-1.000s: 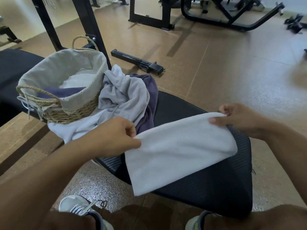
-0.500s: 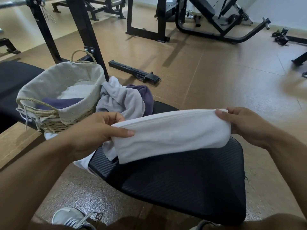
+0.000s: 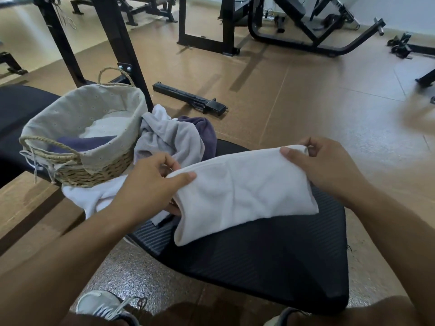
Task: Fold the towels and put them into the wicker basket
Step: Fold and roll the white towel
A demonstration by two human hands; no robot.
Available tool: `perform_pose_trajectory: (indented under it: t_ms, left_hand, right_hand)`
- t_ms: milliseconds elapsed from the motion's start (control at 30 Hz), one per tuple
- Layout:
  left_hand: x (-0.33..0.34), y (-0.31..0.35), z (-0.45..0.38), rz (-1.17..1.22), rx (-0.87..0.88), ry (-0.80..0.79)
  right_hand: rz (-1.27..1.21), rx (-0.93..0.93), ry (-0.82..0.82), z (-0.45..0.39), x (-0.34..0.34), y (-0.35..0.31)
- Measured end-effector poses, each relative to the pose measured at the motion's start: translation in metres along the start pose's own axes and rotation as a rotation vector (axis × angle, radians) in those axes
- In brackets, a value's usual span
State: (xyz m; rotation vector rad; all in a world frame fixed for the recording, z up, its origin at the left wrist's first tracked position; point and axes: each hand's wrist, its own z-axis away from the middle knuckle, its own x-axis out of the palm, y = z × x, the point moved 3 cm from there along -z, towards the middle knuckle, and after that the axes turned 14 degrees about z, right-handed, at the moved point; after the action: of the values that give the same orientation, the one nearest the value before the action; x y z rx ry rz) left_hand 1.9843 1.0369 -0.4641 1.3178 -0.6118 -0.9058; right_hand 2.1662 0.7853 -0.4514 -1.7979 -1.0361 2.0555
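The person holds a white terry towel [image 3: 244, 194], already folded into a long band, above the black ribbed padded tabletop [image 3: 270, 262]. The left hand [image 3: 150, 187] pinches the band's left end, thumb on top and fingers [image 3: 173, 209] curled underneath; the right hand [image 3: 322, 165] grips the right end the same way, thumb across the top edge. Both hands are closed on the cloth. The towel's lower edge drapes onto the tabletop while its upper fold stays lifted.

The round wicker basket with a beige cloth liner [image 3: 94, 161] sits to the left on the tabletop, already holding a folded purple towel [image 3: 82, 143] and a folded white one [image 3: 108, 125]. Just beside it lies a loose heap: a crumpled grey towel [image 3: 174, 140], a dark purple towel [image 3: 204, 132] and another white towel [image 3: 94, 196] spilling under the basket's edge.

The step in hand appears to be the next fold. To do it well, the person should keep the band taut so its layers stay aligned, bring one end squarely over the other so the corners meet, then press the crease flat on the tabletop. A packet narrower than the basket's mouth would slide in cleanly without snagging the liner.
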Motion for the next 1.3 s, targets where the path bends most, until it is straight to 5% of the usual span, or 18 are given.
perform_pose_trajectory:
  t_ms: [300,667,1300]
  left_hand:
    - [0.040,-0.006,0.026,0.245,-0.021,-0.047]
    - [0.042,-0.005,0.032,0.316,-0.026,-0.088]
    - [0.046,0.000,0.033,0.264,0.009,-0.178]
  right_hand:
    - [0.019,-0.186,-0.078,0.057,0.044,-0.062]
    - [-0.060,-0.202,-0.247,0.073,0.053,-0.068]
    - [0.298,-0.332,-0.177,0.074,0.061,-0.060]
